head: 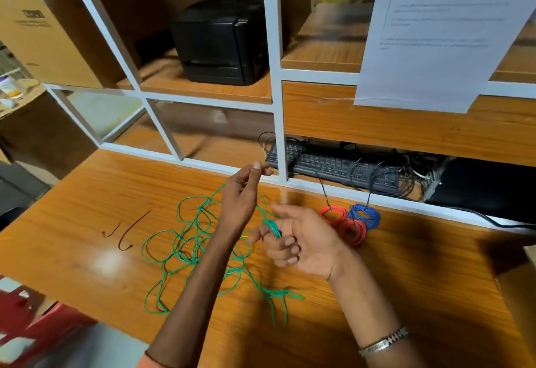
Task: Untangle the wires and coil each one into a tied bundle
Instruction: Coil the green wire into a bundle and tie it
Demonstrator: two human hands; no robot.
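A long green wire (185,248) lies in a loose tangle on the wooden table (87,193). My left hand (242,193) is raised above it and pinches a strand between thumb and fingertips. My right hand (295,240) sits palm up to the right, its fingers curled round a few turns of the same green wire. Behind my right hand lie tied coils: a red coil (333,213), a second red coil (354,233) and a blue coil (365,216).
Two dark cable ties (127,233) lie on the table at the left. A white frame partition (278,124) borders the table's far side, with a black keyboard (333,164) and cables behind it. A black printer (220,46) and cardboard box (37,28) stand beyond.
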